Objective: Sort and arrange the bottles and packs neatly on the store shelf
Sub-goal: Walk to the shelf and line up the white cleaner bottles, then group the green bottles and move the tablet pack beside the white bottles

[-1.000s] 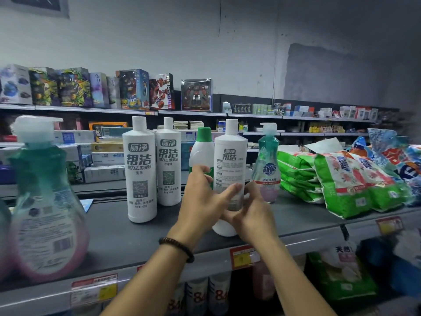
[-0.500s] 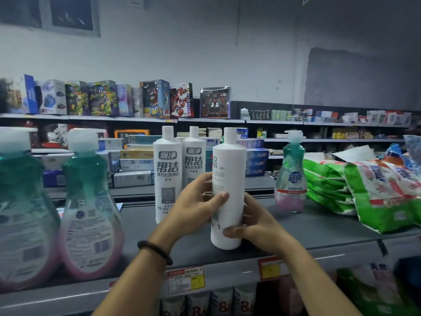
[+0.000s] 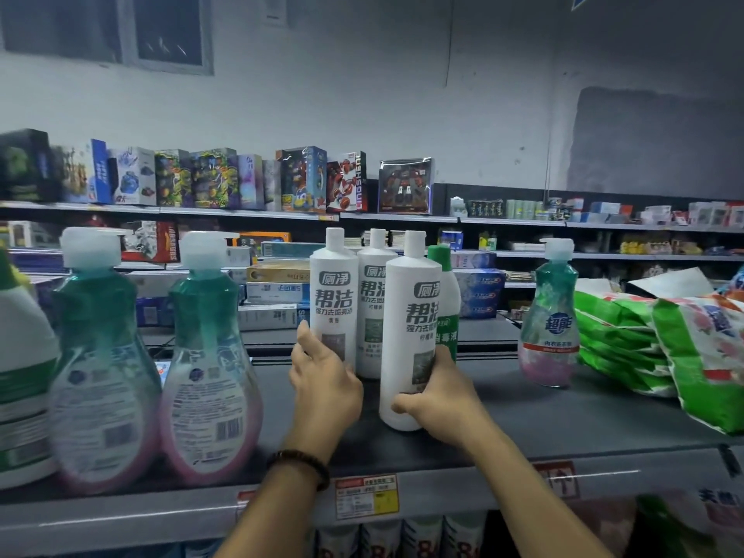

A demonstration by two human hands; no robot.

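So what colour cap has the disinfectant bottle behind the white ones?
Green cap, seen in the head view.

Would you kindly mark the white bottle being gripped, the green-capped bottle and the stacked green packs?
white bottle (image 3: 407, 356): head view, body's middle.
green-capped bottle (image 3: 439, 258): head view, green cap.
green packs (image 3: 616, 340): head view, stack's side.

Your right hand (image 3: 443, 400) grips the front white cleaner bottle (image 3: 410, 316), upright on the shelf (image 3: 563, 416). Two matching bottles (image 3: 333, 292) stand behind-left. Green packs (image 3: 616, 336) lie stacked far right.
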